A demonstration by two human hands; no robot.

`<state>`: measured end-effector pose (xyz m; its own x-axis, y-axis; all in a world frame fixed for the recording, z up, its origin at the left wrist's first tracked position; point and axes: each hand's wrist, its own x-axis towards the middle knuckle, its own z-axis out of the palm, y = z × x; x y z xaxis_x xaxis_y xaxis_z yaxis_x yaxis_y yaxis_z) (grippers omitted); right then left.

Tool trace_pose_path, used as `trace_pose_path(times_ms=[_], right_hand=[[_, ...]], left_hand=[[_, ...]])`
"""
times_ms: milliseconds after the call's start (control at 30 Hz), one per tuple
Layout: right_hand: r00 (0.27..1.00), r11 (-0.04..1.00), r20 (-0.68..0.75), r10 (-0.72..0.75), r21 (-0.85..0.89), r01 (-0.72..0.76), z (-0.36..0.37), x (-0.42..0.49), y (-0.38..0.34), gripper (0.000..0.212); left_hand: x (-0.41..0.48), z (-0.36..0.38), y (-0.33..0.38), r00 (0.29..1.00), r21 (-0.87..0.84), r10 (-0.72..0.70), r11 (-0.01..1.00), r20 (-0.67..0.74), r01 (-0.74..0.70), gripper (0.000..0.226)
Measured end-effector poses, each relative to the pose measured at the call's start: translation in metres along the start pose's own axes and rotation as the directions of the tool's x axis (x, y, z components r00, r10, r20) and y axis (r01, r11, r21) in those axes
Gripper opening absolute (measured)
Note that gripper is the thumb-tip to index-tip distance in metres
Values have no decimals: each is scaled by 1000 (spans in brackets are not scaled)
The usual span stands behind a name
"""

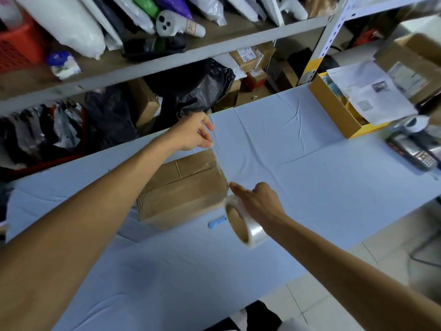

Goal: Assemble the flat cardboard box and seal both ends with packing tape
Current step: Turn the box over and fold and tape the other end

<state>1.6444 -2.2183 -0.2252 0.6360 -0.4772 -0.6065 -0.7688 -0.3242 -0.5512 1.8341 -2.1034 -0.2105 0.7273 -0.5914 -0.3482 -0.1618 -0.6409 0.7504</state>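
Observation:
A brown cardboard box (183,189) stands assembled on the blue-covered table (298,177), its top flaps closed with a seam down the middle. My right hand (260,201) hovers at the box's right end and holds a roll of clear packing tape (245,223) by its rim. My left hand (193,132) is beyond the box's far right corner, thumb and fingers pinched together. A faint clear strip of tape (220,173) seems to run from that pinch down past the box's right end to the roll. My left forearm hides part of the box top.
A small blue object (217,222) lies on the table just in front of the box. An open yellow-edged carton with papers (334,108) sits far right, a handheld device (415,154) beside it. Shelves with bags and parcels (191,87) run behind the table.

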Motion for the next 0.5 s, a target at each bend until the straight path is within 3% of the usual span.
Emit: trace_pose_path(times_ms=[500], right_hand=[[1000, 999, 8, 10, -35, -9, 8, 2, 2, 52]], left_hand=[[4, 1, -9, 999, 59, -30, 998, 40, 28, 40]])
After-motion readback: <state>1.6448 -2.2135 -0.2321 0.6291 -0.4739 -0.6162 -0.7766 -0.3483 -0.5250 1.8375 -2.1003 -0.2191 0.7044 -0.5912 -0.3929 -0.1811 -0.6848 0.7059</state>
